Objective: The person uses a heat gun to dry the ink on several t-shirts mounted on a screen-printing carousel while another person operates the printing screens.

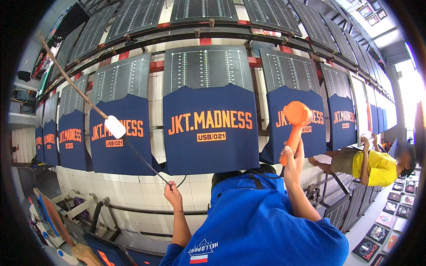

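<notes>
In my right hand is an orange hair dryer, gripped by its handle with the head up. It is in front of a navy shirt panel with orange lettering, hiding part of the print. My left hand is closed around a black cord. That cord runs up to a white plug socket, which hangs on a brown cable from the upper left. Straight ahead, another navy shirt panel lies over a dark printing board, its orange print uncovered.
More navy panels on boards, such as one at left, form a long row. Behind runs a second row of dark boards. At right a co-worker in a yellow shirt handles a frame. Racks stand lower left.
</notes>
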A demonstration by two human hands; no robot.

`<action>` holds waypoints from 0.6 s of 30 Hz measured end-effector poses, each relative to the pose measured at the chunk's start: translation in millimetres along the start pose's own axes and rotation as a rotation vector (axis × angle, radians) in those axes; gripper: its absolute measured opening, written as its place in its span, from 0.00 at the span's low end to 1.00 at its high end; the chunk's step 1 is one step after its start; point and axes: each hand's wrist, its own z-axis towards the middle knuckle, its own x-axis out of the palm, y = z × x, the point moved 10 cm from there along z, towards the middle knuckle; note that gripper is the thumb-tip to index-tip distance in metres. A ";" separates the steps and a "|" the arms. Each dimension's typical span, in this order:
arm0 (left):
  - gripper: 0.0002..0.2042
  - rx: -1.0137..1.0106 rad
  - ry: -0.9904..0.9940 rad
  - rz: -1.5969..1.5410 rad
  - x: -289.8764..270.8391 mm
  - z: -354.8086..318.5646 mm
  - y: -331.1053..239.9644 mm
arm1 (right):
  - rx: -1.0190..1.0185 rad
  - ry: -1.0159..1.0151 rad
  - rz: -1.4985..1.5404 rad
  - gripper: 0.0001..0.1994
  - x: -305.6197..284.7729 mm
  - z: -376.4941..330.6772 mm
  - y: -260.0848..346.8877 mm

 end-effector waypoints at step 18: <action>0.06 0.153 0.394 0.065 64.6 -33.1 -73.4 | 0.147 0.194 0.310 0.41 12.0 2.3 2.3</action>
